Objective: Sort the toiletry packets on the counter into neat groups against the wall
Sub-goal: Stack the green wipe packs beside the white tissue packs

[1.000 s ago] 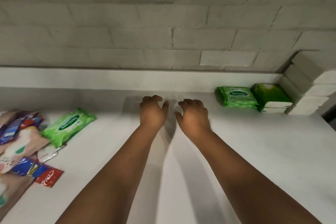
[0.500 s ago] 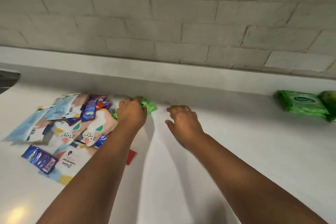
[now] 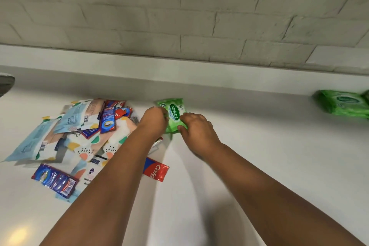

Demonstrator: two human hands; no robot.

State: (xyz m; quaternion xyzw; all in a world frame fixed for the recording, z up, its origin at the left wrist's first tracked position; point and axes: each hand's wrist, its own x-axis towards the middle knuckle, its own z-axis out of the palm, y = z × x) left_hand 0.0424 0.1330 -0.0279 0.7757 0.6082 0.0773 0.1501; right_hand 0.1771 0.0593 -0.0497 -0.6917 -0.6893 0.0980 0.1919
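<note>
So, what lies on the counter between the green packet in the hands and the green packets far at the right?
Nothing: in the head view the counter is bare between the held Sanicare packet and the green packets by the wall.

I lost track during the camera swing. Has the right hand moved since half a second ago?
Yes. The right hand went left toward the packet pile and now grips the green Sanicare packet.

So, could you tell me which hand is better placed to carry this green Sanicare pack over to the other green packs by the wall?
Right, probably. The right hand already grips the Sanicare pack on the side facing the green packs far right along the wall, with bare counter between. The left hand would have to cross over.
</note>
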